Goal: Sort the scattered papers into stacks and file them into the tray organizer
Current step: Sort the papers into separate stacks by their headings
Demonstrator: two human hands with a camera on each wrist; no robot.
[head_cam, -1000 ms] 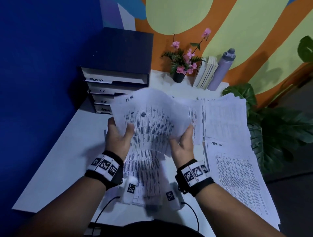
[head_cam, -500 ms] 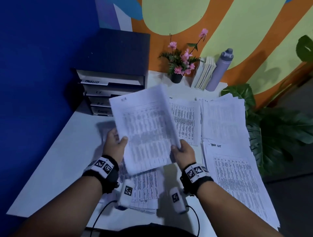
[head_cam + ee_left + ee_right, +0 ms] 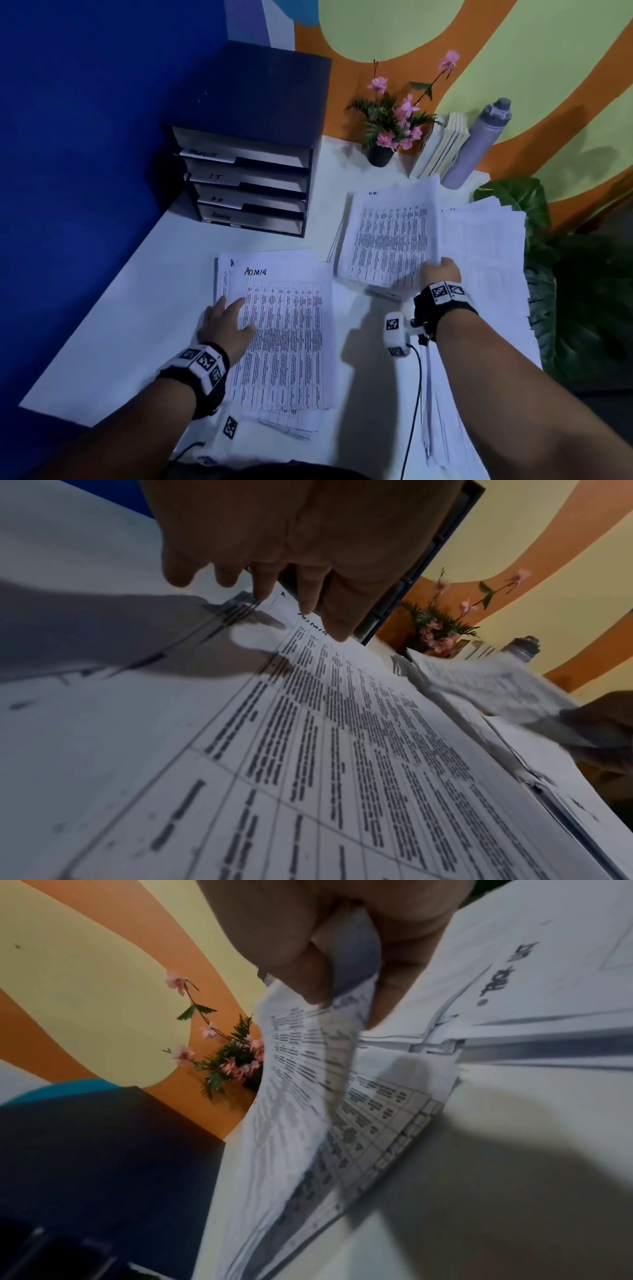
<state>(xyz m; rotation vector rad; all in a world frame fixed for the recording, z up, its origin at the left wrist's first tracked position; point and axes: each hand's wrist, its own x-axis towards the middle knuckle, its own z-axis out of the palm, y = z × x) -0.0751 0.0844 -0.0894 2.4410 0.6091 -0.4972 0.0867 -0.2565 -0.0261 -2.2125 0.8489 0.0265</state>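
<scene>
Where both hands gripped one raised bundle of sheets half a second ago, the right hand [image 3: 440, 272] alone now pinches that HR bundle [image 3: 390, 236] at its near right corner, thumb over and fingers under, its far edge resting on the white desk [image 3: 113, 329] at about one o'clock from the person. In the right wrist view the thumb [image 3: 291, 961] presses the curled sheets against the fingers beneath. The left hand [image 3: 226, 322] has let go and lies flat, fingers straight and spread, on the left edge of the ADMIN stack [image 3: 284, 329], which lies uncovered on the desk at twelve o'clock. At three o'clock a wide spread of papers [image 3: 486, 260] covers the desk's right side. The tray organizer [image 3: 246, 164], dark with four labelled slots, stands at eleven o'clock against the blue wall. Farther back, near one o'clock, stand a pink flower pot [image 3: 387, 130], leaning books [image 3: 442, 144] and a grey bottle [image 3: 479, 140].
</scene>
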